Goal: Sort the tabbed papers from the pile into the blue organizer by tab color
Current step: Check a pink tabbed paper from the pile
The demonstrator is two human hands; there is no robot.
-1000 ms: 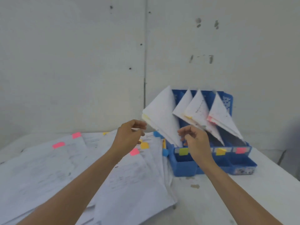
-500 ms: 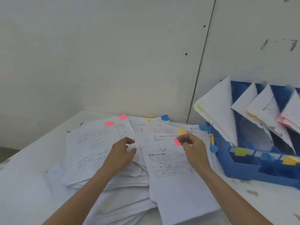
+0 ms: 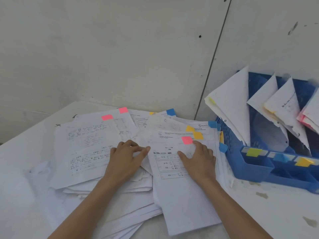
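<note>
Head view: pink-tabbed sheet [image 3: 183, 195] is seen on top of the pile [image 3: 89, 144], at its right side, long axis running from the near edge toward the wall, pink tab [image 3: 187, 140] at the far end. Right hand [image 3: 198, 161] is laid flat on its upper half, fingers [image 3: 198, 146] straight and slightly spread, tips just beside the tab, nothing pinched. Left hand [image 3: 127, 157] is rested on neighbouring papers, fingers [image 3: 141, 150] straight and close together, tips touching the sheet's left edge. Blue organizer [image 3: 255, 171] is stood on the table [image 3: 276, 213] to the right, so the right hand is judged nearer. Filed pink papers [image 3: 309, 118] are seen at its far right, partly cut off, so a rightward carry past the other slots is expected
</note>
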